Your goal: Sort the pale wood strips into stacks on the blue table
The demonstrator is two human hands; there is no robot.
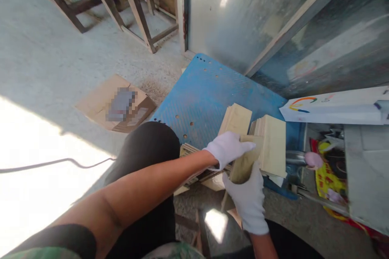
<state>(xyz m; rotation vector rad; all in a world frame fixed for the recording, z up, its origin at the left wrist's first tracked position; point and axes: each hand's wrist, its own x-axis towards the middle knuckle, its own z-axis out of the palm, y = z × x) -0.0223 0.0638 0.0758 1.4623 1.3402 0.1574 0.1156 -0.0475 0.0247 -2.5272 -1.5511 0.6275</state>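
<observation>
A flat, tan rectangular board is held in front of me in both hands. My left hand, in a white glove, closes on its left edge with a finger lying across the face. My right hand, also gloved in white, grips the lower end from below. Just beyond stands a stack of pale boards. A second stack of similar boards is close by on the right. These stacks rest on a blue perforated plastic platform. More thin boards lie partly hidden under my left forearm.
A cardboard box sits on the concrete floor at left, near a dark cable. Wooden frames lean at the back beside a metal-framed panel. A white printed bag and a yellow package are at right.
</observation>
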